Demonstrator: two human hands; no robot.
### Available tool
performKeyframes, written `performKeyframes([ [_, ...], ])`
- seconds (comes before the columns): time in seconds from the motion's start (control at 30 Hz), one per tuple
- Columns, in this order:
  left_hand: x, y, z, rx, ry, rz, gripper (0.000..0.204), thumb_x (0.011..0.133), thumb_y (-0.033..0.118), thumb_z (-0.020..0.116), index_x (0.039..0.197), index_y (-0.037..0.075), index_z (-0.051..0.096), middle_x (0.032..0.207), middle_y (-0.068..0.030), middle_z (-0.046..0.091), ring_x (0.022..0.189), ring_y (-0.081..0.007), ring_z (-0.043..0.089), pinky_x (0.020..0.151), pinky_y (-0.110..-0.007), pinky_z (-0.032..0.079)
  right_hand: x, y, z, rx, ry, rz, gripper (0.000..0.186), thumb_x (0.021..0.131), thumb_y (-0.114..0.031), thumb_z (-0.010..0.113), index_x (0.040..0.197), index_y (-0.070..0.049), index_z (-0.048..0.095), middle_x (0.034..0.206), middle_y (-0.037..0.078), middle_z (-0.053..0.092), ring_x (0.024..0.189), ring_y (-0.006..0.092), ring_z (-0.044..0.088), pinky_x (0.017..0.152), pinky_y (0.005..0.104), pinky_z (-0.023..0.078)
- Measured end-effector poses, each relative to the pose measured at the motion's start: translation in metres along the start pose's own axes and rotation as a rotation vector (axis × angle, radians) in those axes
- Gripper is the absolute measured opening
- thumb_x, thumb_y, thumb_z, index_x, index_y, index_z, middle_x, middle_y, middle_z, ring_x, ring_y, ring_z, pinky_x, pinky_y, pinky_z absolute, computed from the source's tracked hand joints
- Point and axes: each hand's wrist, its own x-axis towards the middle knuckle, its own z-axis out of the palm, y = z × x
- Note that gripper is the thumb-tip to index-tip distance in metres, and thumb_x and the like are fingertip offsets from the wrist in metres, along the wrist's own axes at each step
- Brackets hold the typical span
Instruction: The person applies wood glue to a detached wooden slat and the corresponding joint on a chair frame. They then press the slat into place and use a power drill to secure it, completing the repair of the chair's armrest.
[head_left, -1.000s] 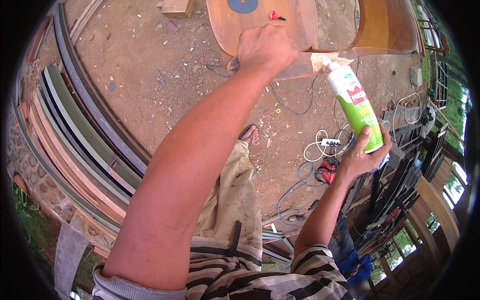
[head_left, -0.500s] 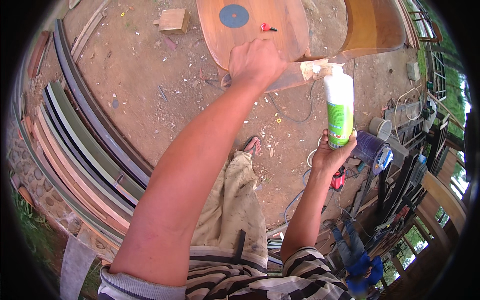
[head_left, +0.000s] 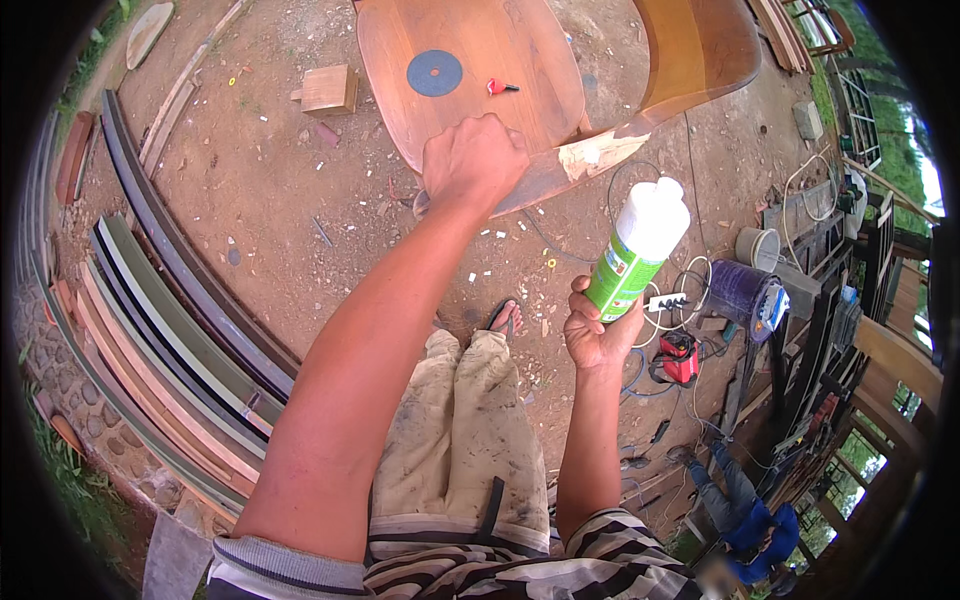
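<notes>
My left hand (head_left: 475, 160) is closed over the near edge of a wooden chair, by the corner of its seat (head_left: 530, 75). Along the joint between seat and curved backrest (head_left: 690, 50) runs a pale, rough patch (head_left: 600, 155) with a white blob on it. In my right hand (head_left: 600, 330) is a white plastic bottle (head_left: 640, 245) with a green label, gripped near its base and tilted, its top apart from the chair. On the seat lie a dark round disc (head_left: 434, 73) and a small red-and-black object (head_left: 502, 87).
Long wooden and dark strips (head_left: 180, 340) lie at the left. A wooden block (head_left: 329, 90) sits on the dirt ground. To the right are a power strip (head_left: 668, 301), cords, a red tool (head_left: 676, 358), and a purple bucket (head_left: 745, 300). Another person (head_left: 745, 520) is at the lower right.
My right hand has drawn the bottle back from the pale patch, lower and more tilted. The white blob on the patch now shows fully. My left hand stays on the chair; the view has shifted.
</notes>
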Motion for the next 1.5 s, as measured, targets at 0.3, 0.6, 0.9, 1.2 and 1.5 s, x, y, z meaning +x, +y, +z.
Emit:
performKeyframes([
  [0.3,-0.001,0.007,0.014,-0.076,0.219,0.045,0.033,0.096,0.033,0.056,0.108,0.009,0.075,0.098,-0.0203,0.077,0.094,-0.0401,0.074,0.084,-0.049,0.057,-0.017,0.022,-0.012,0.085,-0.016,0.209,0.050,0.102,-0.046,0.044,0.116,-0.002,0.062,0.087,0.020,0.057,0.046,0.0161,0.040,0.035,0.0239,0.032],
  [0.6,-0.034,-0.011,0.038,-0.149,0.450,0.466,0.035,0.097,0.012,0.061,0.130,0.001,0.063,0.127,-0.0191,0.069,0.120,-0.0356,0.065,0.106,-0.046,0.047,0.007,-0.004,-0.074,0.011,0.037,0.273,0.064,0.098,-0.067,0.043,0.116,-0.008,0.063,0.088,0.013,0.056,0.049,0.0127,0.038,0.045,0.0248,0.032],
  [0.9,-0.127,0.033,0.113,-0.762,-0.300,0.413,0.102,0.080,0.038,0.091,0.154,-0.001,0.033,0.140,-0.0189,0.060,0.132,-0.0322,0.056,0.116,-0.050,0.040,0.016,-0.027,-0.073,0.081,-0.025,0.493,0.050,0.105,-0.046,0.039,0.133,-0.009,0.059,0.110,0.009,0.069,0.073,0.0185,0.066,0.049,0.0314,0.047],
  [1.2,-0.089,-0.003,0.030,-1.005,0.101,0.389,0.092,0.073,0.035,0.095,0.141,0.007,0.040,0.132,-0.0193,0.060,0.125,-0.0353,0.060,0.109,-0.050,0.047,0.068,-0.045,0.029,-1.607,-0.297,-0.780,0.062,0.097,-0.030,0.071,0.153,-0.011,0.051,0.095,0.009,0.071,0.073,0.0222,0.068,0.070,0.0343,0.055],
  [1.5,-0.012,-0.023,0.005,-0.961,0.706,0.250,0.090,0.085,0.036,0.086,0.150,0.001,0.033,0.144,-0.0230,0.055,0.133,-0.0394,0.056,0.115,-0.055,0.045,0.100,-0.045,0.047,-1.636,-0.278,-0.394,0.097,0.093,-0.051,0.074,0.165,-0.006,0.028,0.096,0.006,0.070,0.069,0.0153,0.061,0.066,0.0296,0.049],
])
